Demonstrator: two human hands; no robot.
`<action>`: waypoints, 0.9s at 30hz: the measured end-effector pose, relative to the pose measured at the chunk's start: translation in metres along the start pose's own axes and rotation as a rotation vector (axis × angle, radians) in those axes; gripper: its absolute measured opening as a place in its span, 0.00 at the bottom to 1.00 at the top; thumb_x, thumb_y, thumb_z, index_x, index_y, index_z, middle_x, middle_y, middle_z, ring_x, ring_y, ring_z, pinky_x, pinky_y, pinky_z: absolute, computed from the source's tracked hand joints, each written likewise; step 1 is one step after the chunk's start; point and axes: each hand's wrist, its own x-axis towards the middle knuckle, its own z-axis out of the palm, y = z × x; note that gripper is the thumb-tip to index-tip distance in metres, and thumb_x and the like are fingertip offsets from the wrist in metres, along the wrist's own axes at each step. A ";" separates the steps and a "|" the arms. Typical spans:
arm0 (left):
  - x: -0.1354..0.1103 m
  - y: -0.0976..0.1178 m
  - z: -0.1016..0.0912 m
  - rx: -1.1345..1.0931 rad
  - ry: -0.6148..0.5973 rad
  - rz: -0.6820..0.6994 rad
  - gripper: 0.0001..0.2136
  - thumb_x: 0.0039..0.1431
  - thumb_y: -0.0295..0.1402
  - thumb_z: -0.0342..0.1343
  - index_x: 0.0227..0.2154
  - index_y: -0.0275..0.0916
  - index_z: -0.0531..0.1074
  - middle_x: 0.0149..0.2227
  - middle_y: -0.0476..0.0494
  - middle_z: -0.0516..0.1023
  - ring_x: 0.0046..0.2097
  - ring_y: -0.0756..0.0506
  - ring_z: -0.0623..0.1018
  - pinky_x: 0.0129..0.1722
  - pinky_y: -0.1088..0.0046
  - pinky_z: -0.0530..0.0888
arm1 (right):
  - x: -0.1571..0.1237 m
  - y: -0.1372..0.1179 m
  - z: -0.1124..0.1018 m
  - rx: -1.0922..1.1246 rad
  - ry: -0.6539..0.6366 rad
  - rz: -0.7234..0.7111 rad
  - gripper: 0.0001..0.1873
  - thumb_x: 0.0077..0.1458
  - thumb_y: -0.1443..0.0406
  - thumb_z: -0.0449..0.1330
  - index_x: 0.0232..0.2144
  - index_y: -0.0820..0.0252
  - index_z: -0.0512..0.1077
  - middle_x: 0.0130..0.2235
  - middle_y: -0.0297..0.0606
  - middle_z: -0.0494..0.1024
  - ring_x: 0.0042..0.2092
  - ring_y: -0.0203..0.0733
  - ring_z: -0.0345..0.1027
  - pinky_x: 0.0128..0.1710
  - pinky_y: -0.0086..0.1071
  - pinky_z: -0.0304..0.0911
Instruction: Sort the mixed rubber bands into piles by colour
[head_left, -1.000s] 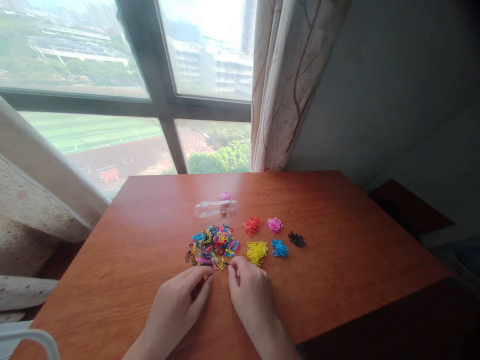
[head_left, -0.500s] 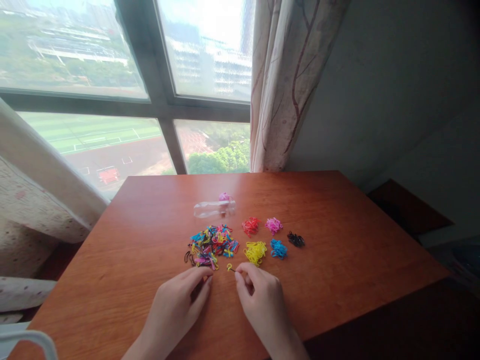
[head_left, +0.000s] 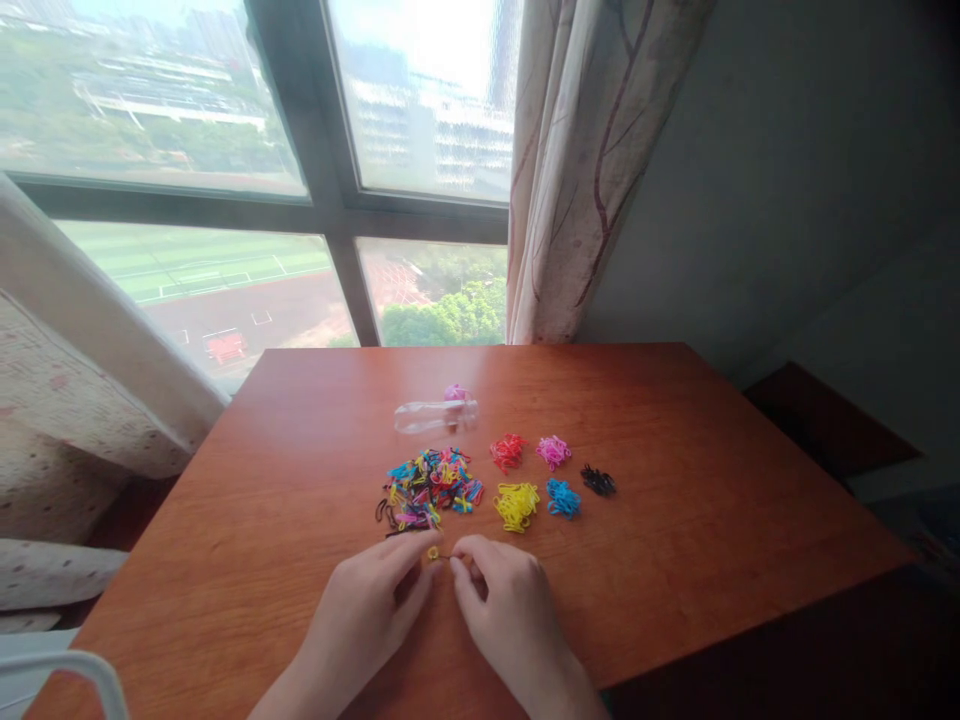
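My right hand (head_left: 506,590) pinches a thin dark rubber band (head_left: 444,557) between thumb and index finger. Tangled with its left end is a small yellow rubber band (head_left: 433,552), which lies between the thumb and index fingertips of my left hand (head_left: 375,595). Both hands are low over the table, just in front of a mixed heap of coloured rubber bands (head_left: 431,485). Beyond my right hand lies a pile of yellow rubber bands (head_left: 516,506), with a blue pile (head_left: 562,498) beside it.
Farther back are a red pile (head_left: 508,452) and a pink pile (head_left: 553,452), with a black pile (head_left: 598,480) to the right. A clear plastic bag or container (head_left: 424,416) and a pink item (head_left: 455,393) lie behind the heap. The wooden table (head_left: 675,420) meets a window.
My right hand has moved left and slightly nearer with the dark and yellow bands. The left hand's fingertips have come up to the yellow band. The view has shifted slightly.
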 end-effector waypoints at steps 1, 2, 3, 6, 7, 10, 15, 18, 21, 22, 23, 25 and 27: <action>0.000 0.000 0.000 0.000 -0.011 0.004 0.10 0.62 0.32 0.50 0.42 0.44 0.75 0.34 0.48 0.82 0.32 0.49 0.81 0.33 0.77 0.75 | 0.000 0.000 0.000 -0.015 0.003 -0.008 0.07 0.59 0.69 0.54 0.32 0.55 0.71 0.27 0.29 0.76 0.29 0.36 0.70 0.29 0.27 0.52; 0.000 0.000 -0.001 0.001 -0.024 0.007 0.10 0.62 0.31 0.50 0.41 0.44 0.75 0.35 0.48 0.82 0.33 0.48 0.81 0.34 0.77 0.75 | 0.000 0.001 0.000 -0.026 0.006 -0.013 0.07 0.59 0.69 0.54 0.32 0.55 0.71 0.27 0.29 0.76 0.28 0.36 0.70 0.29 0.27 0.52; 0.000 0.000 -0.001 0.002 -0.036 0.004 0.09 0.62 0.31 0.50 0.40 0.44 0.75 0.35 0.48 0.82 0.33 0.48 0.81 0.34 0.77 0.75 | -0.001 0.001 -0.001 -0.033 0.008 -0.014 0.07 0.59 0.69 0.54 0.32 0.55 0.71 0.26 0.29 0.76 0.28 0.36 0.70 0.29 0.27 0.52; 0.001 0.000 -0.002 -0.002 -0.058 -0.016 0.09 0.63 0.32 0.50 0.39 0.44 0.75 0.34 0.49 0.81 0.32 0.49 0.80 0.33 0.77 0.75 | -0.002 0.002 -0.003 -0.031 0.020 0.000 0.08 0.60 0.68 0.53 0.31 0.55 0.71 0.26 0.30 0.75 0.28 0.36 0.70 0.29 0.26 0.52; 0.001 0.000 -0.002 -0.004 -0.058 -0.019 0.09 0.63 0.33 0.50 0.39 0.44 0.75 0.34 0.49 0.81 0.32 0.49 0.80 0.33 0.77 0.75 | -0.002 0.003 -0.004 -0.026 0.026 0.007 0.09 0.60 0.68 0.53 0.31 0.55 0.71 0.26 0.30 0.75 0.28 0.36 0.69 0.29 0.26 0.52; 0.001 0.000 -0.003 -0.002 -0.035 -0.023 0.08 0.64 0.34 0.50 0.39 0.44 0.75 0.34 0.50 0.81 0.33 0.49 0.80 0.33 0.77 0.75 | -0.002 0.008 -0.013 0.000 0.057 0.024 0.10 0.61 0.67 0.53 0.31 0.55 0.72 0.25 0.31 0.74 0.27 0.36 0.68 0.29 0.26 0.53; 0.002 0.000 -0.004 -0.004 0.008 -0.030 0.09 0.64 0.34 0.49 0.39 0.45 0.74 0.39 0.48 0.80 0.34 0.49 0.81 0.32 0.77 0.75 | 0.000 0.047 -0.048 0.006 0.203 0.127 0.12 0.63 0.62 0.52 0.33 0.56 0.74 0.24 0.32 0.74 0.25 0.35 0.68 0.28 0.26 0.57; 0.002 0.000 -0.004 0.001 0.048 -0.010 0.08 0.64 0.34 0.50 0.39 0.45 0.74 0.42 0.48 0.80 0.38 0.48 0.82 0.37 0.77 0.76 | -0.001 0.086 -0.073 -0.143 0.354 0.262 0.14 0.61 0.57 0.54 0.33 0.56 0.75 0.23 0.33 0.73 0.24 0.37 0.68 0.27 0.27 0.57; 0.001 -0.002 -0.003 0.002 0.061 0.005 0.08 0.64 0.34 0.50 0.39 0.45 0.74 0.43 0.48 0.80 0.41 0.48 0.82 0.38 0.77 0.77 | -0.003 0.120 -0.088 -0.275 0.425 0.347 0.16 0.60 0.55 0.53 0.34 0.57 0.75 0.24 0.35 0.75 0.26 0.40 0.69 0.28 0.29 0.57; 0.001 -0.002 -0.002 0.000 0.059 0.008 0.08 0.63 0.33 0.50 0.39 0.45 0.74 0.43 0.47 0.80 0.40 0.48 0.82 0.38 0.77 0.77 | -0.003 0.128 -0.091 -0.308 0.425 0.361 0.16 0.60 0.55 0.53 0.34 0.57 0.75 0.26 0.37 0.76 0.27 0.40 0.70 0.28 0.29 0.56; 0.001 -0.002 -0.002 -0.003 0.061 0.012 0.08 0.63 0.33 0.50 0.39 0.45 0.74 0.42 0.48 0.80 0.40 0.48 0.82 0.38 0.77 0.77 | -0.003 0.134 -0.091 -0.334 0.421 0.372 0.16 0.61 0.55 0.52 0.35 0.56 0.75 0.27 0.37 0.77 0.27 0.41 0.70 0.28 0.30 0.56; 0.002 -0.003 -0.002 -0.009 0.065 0.030 0.08 0.63 0.32 0.50 0.39 0.45 0.74 0.41 0.48 0.81 0.39 0.49 0.82 0.37 0.78 0.77 | -0.003 0.140 -0.090 -0.369 0.406 0.389 0.16 0.61 0.55 0.51 0.35 0.56 0.76 0.28 0.38 0.78 0.28 0.42 0.71 0.28 0.30 0.55; 0.002 -0.004 -0.001 -0.014 0.078 0.055 0.09 0.63 0.31 0.49 0.39 0.45 0.74 0.39 0.49 0.81 0.38 0.49 0.82 0.36 0.79 0.76 | -0.003 0.141 -0.088 -0.383 0.399 0.402 0.17 0.60 0.54 0.51 0.35 0.56 0.76 0.27 0.37 0.78 0.28 0.43 0.71 0.27 0.31 0.54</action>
